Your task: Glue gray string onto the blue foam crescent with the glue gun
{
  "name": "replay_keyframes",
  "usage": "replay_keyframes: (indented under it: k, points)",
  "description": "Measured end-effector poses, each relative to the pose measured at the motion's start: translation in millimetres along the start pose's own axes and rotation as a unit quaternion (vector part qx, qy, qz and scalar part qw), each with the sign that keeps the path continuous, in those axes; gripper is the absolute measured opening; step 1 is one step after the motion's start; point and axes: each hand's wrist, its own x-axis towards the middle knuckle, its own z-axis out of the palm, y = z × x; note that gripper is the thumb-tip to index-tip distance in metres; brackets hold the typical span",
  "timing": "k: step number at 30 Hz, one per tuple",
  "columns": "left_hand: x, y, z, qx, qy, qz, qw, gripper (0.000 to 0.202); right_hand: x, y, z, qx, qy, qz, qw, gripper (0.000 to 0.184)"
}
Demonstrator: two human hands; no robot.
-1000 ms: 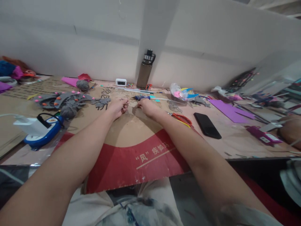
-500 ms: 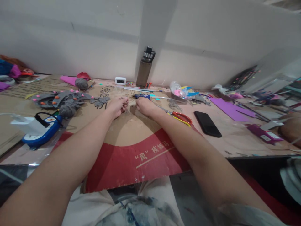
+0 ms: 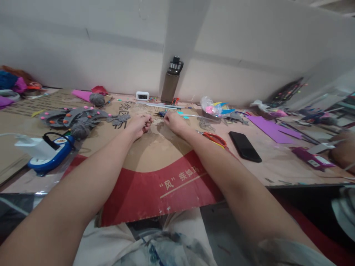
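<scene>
Both my arms stretch far out over a brown and red cardboard sheet (image 3: 155,177). My left hand (image 3: 140,125) is curled into a pinch on something I cannot make out. My right hand (image 3: 173,121) is closed too, its fingertips at the blue glue gun (image 3: 163,113) that lies just beyond it; whether it grips the gun is hidden. The two hands are a short gap apart. Red-handled scissors (image 3: 213,138) lie just right of my right forearm.
Grey felt pieces with pink dots (image 3: 72,116) and grey yarn balls (image 3: 79,130) lie at left, near a blue device with a white charger (image 3: 47,151). A black phone (image 3: 244,146), purple sheets (image 3: 270,129), a water bottle (image 3: 170,79), a small clock (image 3: 142,96) and a plastic bag (image 3: 212,107) are further off.
My right hand has slid a little away from me, up to the glue gun. My left hand has stayed in place, still pinched.
</scene>
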Motion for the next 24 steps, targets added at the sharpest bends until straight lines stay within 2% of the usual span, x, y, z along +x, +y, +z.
replay_keyframes:
  k: [7,11,15,24]
  points:
    - [0,0,-0.1,0.004,-0.005,-0.007,1.000,0.021,-7,-6,-5,-0.026,-0.042,-0.067,0.997,0.021]
    - [2,-1,-0.7,0.001,0.000,-0.009,1.000,0.020,-3,-13,-6,-0.061,-0.059,-0.063,0.994,0.024]
    - [2,-2,-0.8,0.004,-0.002,-0.004,1.000,0.021,0,-14,-4,-0.053,-0.059,-0.055,0.995,0.023]
    - [4,-2,-2.0,-0.001,-0.009,-0.003,1.000,0.022,6,-6,3,-0.004,-0.009,-0.005,1.000,0.025]
